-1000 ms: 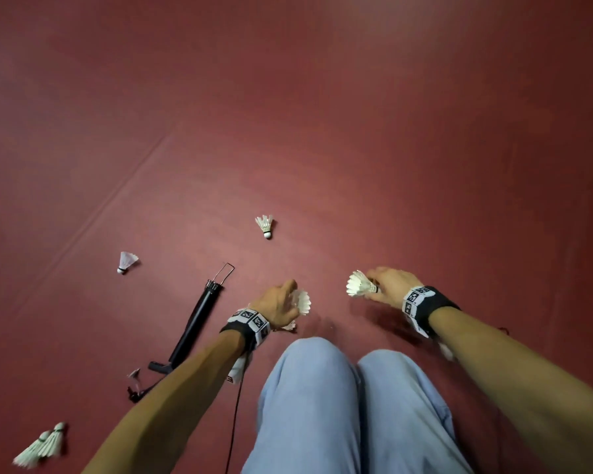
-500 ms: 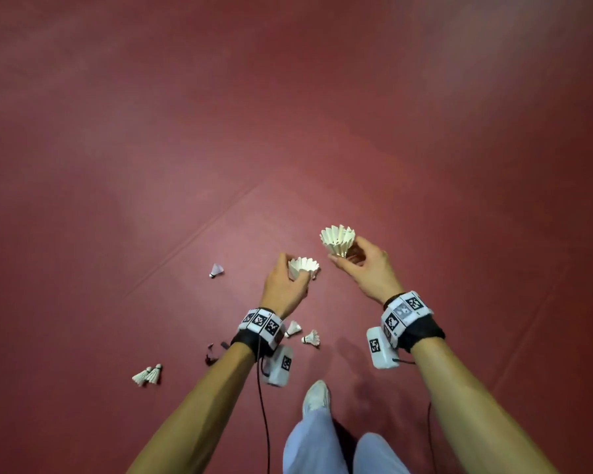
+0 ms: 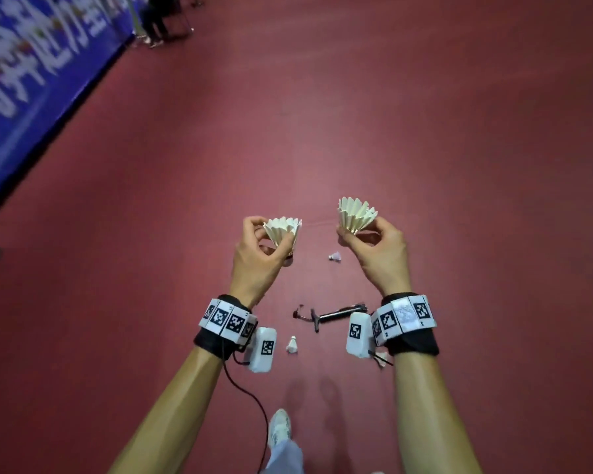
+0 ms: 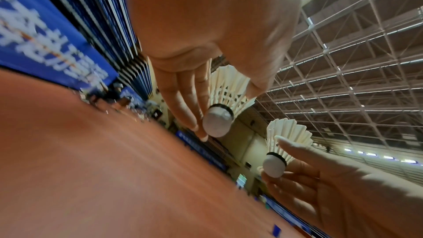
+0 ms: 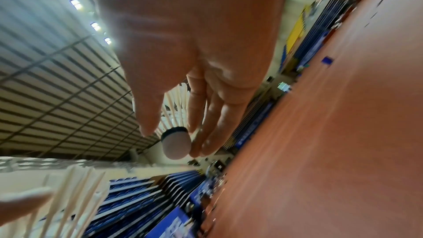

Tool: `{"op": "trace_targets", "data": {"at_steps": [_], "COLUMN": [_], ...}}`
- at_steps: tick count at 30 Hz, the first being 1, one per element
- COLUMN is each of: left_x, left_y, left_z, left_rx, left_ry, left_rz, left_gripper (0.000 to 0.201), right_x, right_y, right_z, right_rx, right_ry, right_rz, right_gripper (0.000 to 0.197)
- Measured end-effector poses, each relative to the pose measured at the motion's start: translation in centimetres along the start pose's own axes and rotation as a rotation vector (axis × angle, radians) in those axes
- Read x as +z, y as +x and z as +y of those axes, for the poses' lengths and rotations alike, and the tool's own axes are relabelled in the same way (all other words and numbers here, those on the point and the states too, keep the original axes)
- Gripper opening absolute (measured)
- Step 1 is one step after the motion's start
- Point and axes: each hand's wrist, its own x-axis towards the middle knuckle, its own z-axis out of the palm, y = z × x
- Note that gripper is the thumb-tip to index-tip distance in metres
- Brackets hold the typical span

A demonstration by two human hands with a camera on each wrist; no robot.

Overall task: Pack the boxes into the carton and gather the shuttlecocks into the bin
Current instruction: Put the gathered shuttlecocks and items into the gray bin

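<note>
- Shuttlecocks are being held up over the red floor (image 3: 459, 165), one in each hand, feather skirts pointing upward and cork tips downward.
- The left hand (image 3: 257, 258) is pinching a white shuttlecock (image 3: 284, 230) between thumb and curled fingers; in the left wrist view its cork (image 4: 217, 121) is sitting against the fingertips (image 4: 194, 124).
- The right hand (image 3: 379, 254) is gripping a second shuttlecock (image 3: 356, 215) the same way, with thumb and fingers closing on the lower feathers just above the cork (image 5: 176, 145).
- The two held shuttlecocks are sitting near each other but apart, at about the same height.
- More shuttlecocks are lying on the floor: a small one (image 3: 335, 256) between the hands, and another (image 3: 291, 345) between the wrists.
- A black stick-like tool (image 3: 336, 315) is lying on the floor between the wrists.
- A blue banner (image 3: 31, 97) with white lettering is running along the floor's left edge.
- A white shoe (image 3: 279, 427) is showing at the bottom, between the forearms.
- Both wrists are wearing black bands with marker tags.
</note>
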Motion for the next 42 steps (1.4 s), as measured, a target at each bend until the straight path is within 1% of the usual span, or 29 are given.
{"op": "trace_targets", "data": {"at_steps": [2,4,7,10,14,17,21,25,28,31,36,39,42], "left_x": [-6.1,-12.1,-21.3,-30.4,-41.8,-48.5,-55.0,-59.4,-62.5,-65.8,-72.0,-76.0,-80.2], "left_y": [0.2,0.3,0.4,0.7,0.7,1.0,2.7,6.7,11.7,17.8,27.9,32.2,35.6], "left_z": [-1.0,-2.6,-6.0,-9.5,-13.7,-16.9,-20.9,-24.9,-27.2,-28.8,-30.0,-30.9,-32.8], "left_rx": [0.019,0.011,0.004,-0.002,-0.041,-0.09,-0.142,-0.195,-0.202,-0.192,-0.204,-0.229,-0.256], "left_ry": [0.042,0.049,0.063,0.104,0.139,0.157,0.223,0.247,0.247,0.26,0.274,0.333,0.362], "left_rz": [0.092,0.19,0.343,0.477,0.585,0.661,0.8,0.863,0.897,0.938,1.01,1.056,1.093], "left_gripper": [0.052,0.054,0.057,0.058,0.051,0.048,0.047,0.047,0.05,0.051,0.05,0.052,0.053], "right_x": [6.1,13.0,24.6,36.4,49.5,57.2,65.8,73.7,80.0,86.8,98.3,104.6,110.5], "right_y": [0.1,-0.2,-1.6,-4.2,-7.7,-9.2,-9.5,-7.3,-3.5,1.4,9.8,13.0,15.3], "right_z": [-2.1,-4.2,-7.4,-10.9,-14.6,-16.2,-17.2,-17.7,-18.4,-19.7,-23.6,-26.0,-27.4], "right_rx": [-0.022,-0.05,-0.099,-0.137,-0.174,-0.182,-0.185,-0.197,-0.223,-0.265,-0.34,-0.361,-0.356], "right_ry": [0.015,0.032,0.08,0.136,0.205,0.239,0.278,0.28,0.291,0.304,0.322,0.332,0.337], "right_rz": [-0.102,-0.207,-0.368,-0.524,-0.69,-0.798,-0.903,-0.994,-1.043,-1.077,-1.126,-1.157,-1.185], "right_gripper": [0.027,0.026,0.027,0.025,0.028,0.027,0.026,0.028,0.03,0.03,0.032,0.034,0.034]}}
